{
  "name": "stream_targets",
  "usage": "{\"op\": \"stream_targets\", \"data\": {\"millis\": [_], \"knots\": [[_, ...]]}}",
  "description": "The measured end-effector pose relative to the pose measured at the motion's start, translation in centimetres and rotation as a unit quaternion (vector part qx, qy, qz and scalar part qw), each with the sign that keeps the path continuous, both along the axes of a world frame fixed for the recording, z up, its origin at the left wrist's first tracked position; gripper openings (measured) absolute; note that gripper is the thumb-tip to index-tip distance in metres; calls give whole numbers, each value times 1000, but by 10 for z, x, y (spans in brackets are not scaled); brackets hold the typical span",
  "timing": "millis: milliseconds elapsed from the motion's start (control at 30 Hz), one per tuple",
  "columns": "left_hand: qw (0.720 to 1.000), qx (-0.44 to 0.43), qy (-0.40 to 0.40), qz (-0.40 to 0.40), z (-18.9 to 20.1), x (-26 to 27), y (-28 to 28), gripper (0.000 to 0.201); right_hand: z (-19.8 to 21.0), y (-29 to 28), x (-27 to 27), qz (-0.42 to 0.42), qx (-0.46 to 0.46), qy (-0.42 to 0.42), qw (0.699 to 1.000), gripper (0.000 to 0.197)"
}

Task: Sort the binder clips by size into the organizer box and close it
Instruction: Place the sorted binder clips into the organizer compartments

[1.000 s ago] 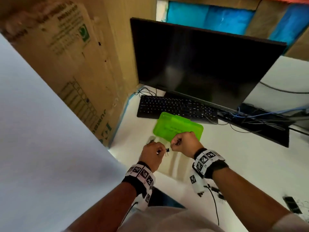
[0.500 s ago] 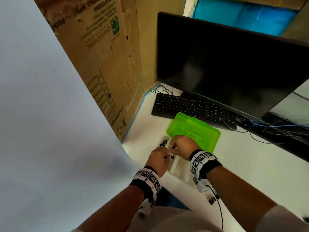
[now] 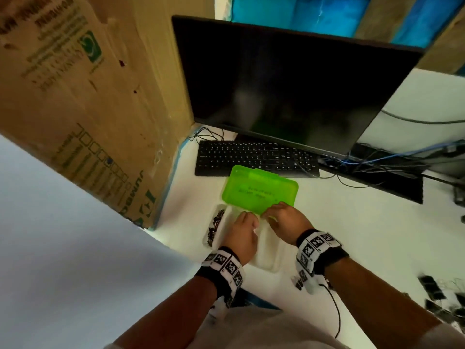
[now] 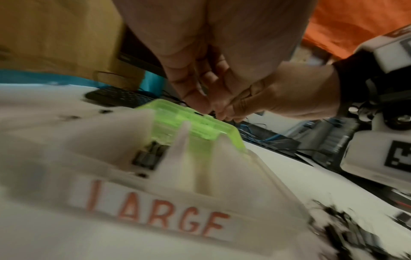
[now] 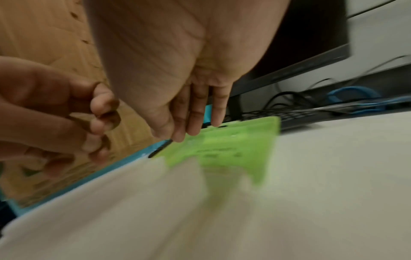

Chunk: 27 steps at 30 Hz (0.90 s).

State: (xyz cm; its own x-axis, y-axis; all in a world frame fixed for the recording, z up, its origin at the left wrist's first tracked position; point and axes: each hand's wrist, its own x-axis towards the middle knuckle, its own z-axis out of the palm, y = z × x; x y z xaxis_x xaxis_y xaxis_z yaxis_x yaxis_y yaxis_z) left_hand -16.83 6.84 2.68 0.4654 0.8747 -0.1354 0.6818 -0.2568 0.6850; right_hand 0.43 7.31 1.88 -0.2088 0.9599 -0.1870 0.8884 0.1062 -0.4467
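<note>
The organizer box (image 3: 267, 260) is translucent white, with its green lid (image 3: 259, 190) open and lying back toward the keyboard. Its front wall (image 4: 255, 202) carries a label reading LARGE. Several black binder clips (image 3: 215, 226) fill the leftmost compartment (image 4: 147, 157). My left hand (image 3: 242, 230) hovers over the middle compartments with fingers loosely curled (image 5: 98, 121); I see nothing in it. My right hand (image 3: 281, 217) reaches with straight fingers (image 5: 195, 123) to the near edge of the lid (image 5: 233, 146). A small dark blurred thing (image 5: 160, 148) sits just below its fingertips.
A black keyboard (image 3: 254, 158) and a dark monitor (image 3: 289, 79) stand behind the box. A large cardboard carton (image 3: 83, 102) walls off the left. Loose black clips (image 3: 437, 293) lie on the white desk at the far right, with cables (image 3: 377, 167) behind.
Both hands pinched small clips above the box a second ago. They have since moved forward and lower toward the lid, and the fingers have uncurled. The head view has shifted right.
</note>
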Motion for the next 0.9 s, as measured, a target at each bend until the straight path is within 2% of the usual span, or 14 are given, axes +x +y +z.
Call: {"op": "stream_targets", "data": {"millis": [100, 167, 300, 367, 433, 500, 567, 700, 767, 833, 900], "knots": [[988, -50, 22, -142, -8, 37, -17, 20, -11, -35, 50, -69, -58, -26, 996, 33], [971, -82, 57, -217, -14, 56, -29, 25, -20, -61, 80, -94, -111, -32, 989, 38], [946, -95, 113, -288, -28, 81, -47, 47, -24, -111, 120, -127, -186, -27, 974, 44], [933, -88, 155, -312, -31, 92, -51, 61, -24, -132, 129, -110, -231, -27, 966, 68], [908, -66, 213, -354, -32, 104, -52, 73, -24, -148, 131, -90, -257, -36, 962, 97], [880, -47, 264, -391, -32, 114, -53, 76, -28, -161, 128, -78, -259, -51, 961, 110], [870, -53, 281, -401, -37, 120, -55, 71, -35, -170, 122, -84, -242, -44, 966, 106], [907, -54, 232, -348, -50, 126, -60, 41, -42, -177, 104, -129, -175, -25, 976, 78], [915, -39, 227, -332, -54, 127, -60, 26, -47, -178, 97, -136, -161, -35, 977, 68], [917, -24, 226, -328, -57, 128, -61, 24, -52, -178, 93, -137, -141, -32, 980, 58], [924, -27, 208, -318, -57, 129, -62, 30, -55, -178, 93, -145, -121, -22, 982, 50]]}}
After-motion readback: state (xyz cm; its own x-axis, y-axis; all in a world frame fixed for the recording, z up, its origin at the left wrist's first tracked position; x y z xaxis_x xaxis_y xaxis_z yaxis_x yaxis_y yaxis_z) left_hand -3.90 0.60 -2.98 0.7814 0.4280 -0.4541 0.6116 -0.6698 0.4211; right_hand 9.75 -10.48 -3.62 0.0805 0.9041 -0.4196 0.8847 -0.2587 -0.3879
